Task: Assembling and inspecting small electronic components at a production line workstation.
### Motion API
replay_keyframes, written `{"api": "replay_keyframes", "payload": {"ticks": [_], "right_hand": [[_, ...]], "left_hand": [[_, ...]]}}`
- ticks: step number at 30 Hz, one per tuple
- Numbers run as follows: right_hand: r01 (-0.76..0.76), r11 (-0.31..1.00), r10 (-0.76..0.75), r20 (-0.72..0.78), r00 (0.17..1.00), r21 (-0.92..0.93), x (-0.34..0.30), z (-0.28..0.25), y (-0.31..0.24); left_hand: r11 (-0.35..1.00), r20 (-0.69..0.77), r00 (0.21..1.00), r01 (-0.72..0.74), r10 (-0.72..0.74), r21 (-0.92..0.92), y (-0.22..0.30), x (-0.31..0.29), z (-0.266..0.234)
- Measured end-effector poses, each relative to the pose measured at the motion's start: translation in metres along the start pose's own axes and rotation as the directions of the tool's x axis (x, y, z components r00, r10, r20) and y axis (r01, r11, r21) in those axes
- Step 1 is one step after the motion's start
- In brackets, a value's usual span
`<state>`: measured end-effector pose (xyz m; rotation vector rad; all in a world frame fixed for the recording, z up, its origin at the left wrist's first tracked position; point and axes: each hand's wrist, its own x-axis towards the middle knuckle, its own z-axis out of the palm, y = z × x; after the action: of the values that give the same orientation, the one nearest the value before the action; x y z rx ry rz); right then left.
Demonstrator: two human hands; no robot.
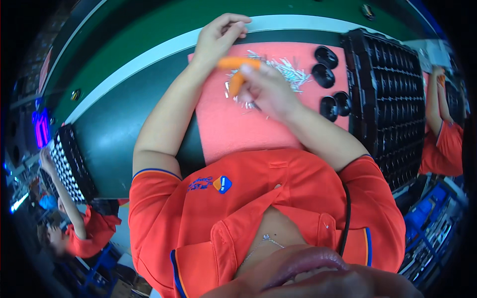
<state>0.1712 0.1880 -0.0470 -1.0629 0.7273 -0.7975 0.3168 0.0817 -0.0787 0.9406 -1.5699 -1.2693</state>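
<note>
And there it was, out over the middle of the pink mat [238,134]: the right hand [271,92], blurred, fingers closed in around an orange-handled tool [239,63], its two bright grips splayed toward the mat's left side! Its working end was too smeared to make out. Over to the left hand [221,37], up at the mat's far left corner and reaching past the edge, fingers curled and thumb laid close to them; whether anything sat in that narrow curl, one could not tell. Right beneath and around the tool, on the far half of the mat, a loose scatter of thin pale strips [293,74] lay at all angles, some glinting bluish. On the mat's right side, four glossy black round cups [323,75] stood out, two pairs, one nearer the far edge than the other. Just beside the mat on the right ran a big black tray [387,94], row after row of compartments. Beyond the mat's far edge curved a white rail [308,23], and off to the mat's left stretched a dark green tabletop [119,134].
</note>
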Motion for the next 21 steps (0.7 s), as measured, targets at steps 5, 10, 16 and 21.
{"api": "replay_keyframes", "payload": {"ticks": [5, 10, 16, 21], "right_hand": [[-0.048, 0.626, -0.033, 0.088, 0.996, 0.778, 0.004, -0.01, -0.004], [-0.023, 0.571, -0.033, 0.051, 0.998, 0.82, 0.005, -0.009, -0.013], [0.001, 0.58, -0.089, 0.061, 0.994, 0.815, 0.008, -0.016, -0.008], [0.021, 0.587, -0.129, 0.068, 0.989, 0.809, 0.008, -0.019, -0.006]], "left_hand": [[0.997, -0.051, 0.999, -0.001, -0.003, -0.073, 0.01, -0.003, -0.001], [0.991, 0.037, 0.995, -0.085, 0.089, -0.103, 0.021, -0.013, -0.009], [0.987, 0.158, 0.987, -0.009, 0.035, -0.158, 0.037, -0.027, 0.007], [0.977, 0.204, 0.972, -0.075, 0.117, -0.201, 0.036, -0.026, 0.008]]}}
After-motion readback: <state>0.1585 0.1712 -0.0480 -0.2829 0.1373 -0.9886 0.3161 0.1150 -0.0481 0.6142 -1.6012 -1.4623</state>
